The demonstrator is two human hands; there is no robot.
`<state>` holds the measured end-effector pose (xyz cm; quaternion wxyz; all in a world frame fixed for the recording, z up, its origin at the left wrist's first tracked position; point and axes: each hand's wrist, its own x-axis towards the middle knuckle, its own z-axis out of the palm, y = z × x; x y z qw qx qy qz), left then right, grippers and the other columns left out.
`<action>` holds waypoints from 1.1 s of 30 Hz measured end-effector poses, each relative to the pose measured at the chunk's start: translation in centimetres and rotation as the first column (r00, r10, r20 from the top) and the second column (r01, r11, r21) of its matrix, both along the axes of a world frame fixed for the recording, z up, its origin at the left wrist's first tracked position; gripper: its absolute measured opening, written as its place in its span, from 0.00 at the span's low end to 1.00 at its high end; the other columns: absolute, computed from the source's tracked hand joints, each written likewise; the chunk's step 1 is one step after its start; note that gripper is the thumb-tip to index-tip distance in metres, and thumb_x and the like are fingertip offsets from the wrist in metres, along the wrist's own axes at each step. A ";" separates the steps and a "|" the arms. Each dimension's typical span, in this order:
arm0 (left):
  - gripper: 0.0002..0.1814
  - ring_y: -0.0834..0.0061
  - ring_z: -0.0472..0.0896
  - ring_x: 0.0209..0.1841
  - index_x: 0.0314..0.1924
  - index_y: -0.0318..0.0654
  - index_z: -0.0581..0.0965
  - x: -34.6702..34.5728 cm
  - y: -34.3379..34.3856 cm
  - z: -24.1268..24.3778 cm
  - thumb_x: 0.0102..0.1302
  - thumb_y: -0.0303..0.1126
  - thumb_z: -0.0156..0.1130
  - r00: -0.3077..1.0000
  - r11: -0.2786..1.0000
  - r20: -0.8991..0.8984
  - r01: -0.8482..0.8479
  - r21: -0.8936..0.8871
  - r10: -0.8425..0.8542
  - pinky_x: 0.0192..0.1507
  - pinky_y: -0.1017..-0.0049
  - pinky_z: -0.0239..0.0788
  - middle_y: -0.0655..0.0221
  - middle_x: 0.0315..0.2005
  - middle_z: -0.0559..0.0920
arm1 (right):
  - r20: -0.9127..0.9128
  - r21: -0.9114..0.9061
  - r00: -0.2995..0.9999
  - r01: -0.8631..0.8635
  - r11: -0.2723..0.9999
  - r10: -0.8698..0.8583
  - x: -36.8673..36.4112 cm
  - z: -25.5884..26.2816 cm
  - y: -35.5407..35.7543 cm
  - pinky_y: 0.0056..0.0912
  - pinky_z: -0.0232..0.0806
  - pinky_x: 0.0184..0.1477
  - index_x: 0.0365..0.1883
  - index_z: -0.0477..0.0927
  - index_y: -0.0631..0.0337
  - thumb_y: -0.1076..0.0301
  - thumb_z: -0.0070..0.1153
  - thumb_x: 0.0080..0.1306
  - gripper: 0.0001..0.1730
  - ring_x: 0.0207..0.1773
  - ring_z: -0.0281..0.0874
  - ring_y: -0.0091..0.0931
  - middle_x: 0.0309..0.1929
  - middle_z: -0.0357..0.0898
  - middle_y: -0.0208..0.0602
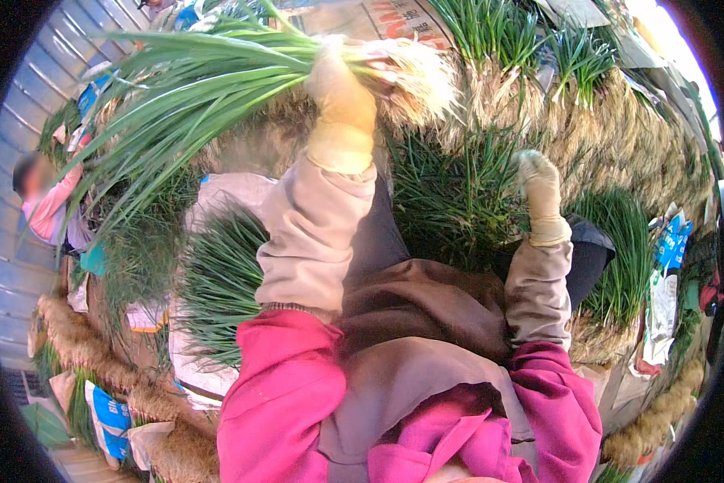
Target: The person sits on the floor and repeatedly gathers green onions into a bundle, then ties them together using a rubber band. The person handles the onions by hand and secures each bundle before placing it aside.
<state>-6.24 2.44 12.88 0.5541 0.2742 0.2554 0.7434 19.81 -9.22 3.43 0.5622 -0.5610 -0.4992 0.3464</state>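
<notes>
My left hand (pixel 336 75), in a pale yellow glove, grips a large bunch of spring onions (pixel 235 63) around its stems. The long green leaves fan out to the left, and the pale, stringy roots (pixel 425 78) point right. My right hand (pixel 538 172), gloved the same way and blurred, is raised at the right above loose green leaves (pixel 452 193). Its fingers look curled, but whether they hold anything is unclear. Beside my left forearm, another bundle of green leaves (pixel 223 271) lies on a pale sack (pixel 187 356).
Dense rows of spring onions with roots outward (pixel 627 133) line the far right side. More bundles (pixel 615 259) lie beside my right knee. At the left, a person in a pink top (pixel 54 202) is near a corrugated metal wall (pixel 11 284). A printed cardboard sheet (pixel 350 21) lies ahead.
</notes>
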 end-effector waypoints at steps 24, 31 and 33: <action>0.15 0.64 0.73 0.17 0.32 0.34 0.71 1.9 -0.1 -2.4 0.61 0.40 0.44 0.993 0.996 0.095 0.065 0.066 -0.071 0.17 0.66 0.68 0.58 0.21 0.76 | -0.167 -0.080 0.815 -0.572 0.817 0.554 1.1 -6.0 3.3 0.31 0.72 0.35 0.38 0.74 0.61 0.61 0.54 0.58 0.15 0.28 0.73 0.24 0.28 0.74 0.34; 0.15 0.62 0.75 0.19 0.33 0.35 0.71 2.2 -1.2 -2.5 0.62 0.40 0.43 0.992 0.996 0.085 0.090 0.023 -0.092 0.19 0.62 0.69 0.59 0.22 0.77 | 0.029 0.113 0.966 -0.258 0.960 0.256 -6.4 0.4 4.8 0.33 0.66 0.46 0.46 0.72 0.59 0.66 0.51 0.60 0.15 0.41 0.73 0.22 0.35 0.75 0.25; 0.17 0.62 0.75 0.19 0.32 0.37 0.71 3.3 -3.7 -0.9 0.63 0.43 0.42 0.979 0.986 0.121 0.167 0.000 -0.166 0.19 0.59 0.70 0.60 0.23 0.77 | 0.255 0.345 0.935 -0.325 0.880 0.246 -8.3 1.6 7.2 0.34 0.63 0.49 0.48 0.71 0.55 0.64 0.54 0.56 0.20 0.46 0.70 0.24 0.42 0.74 0.24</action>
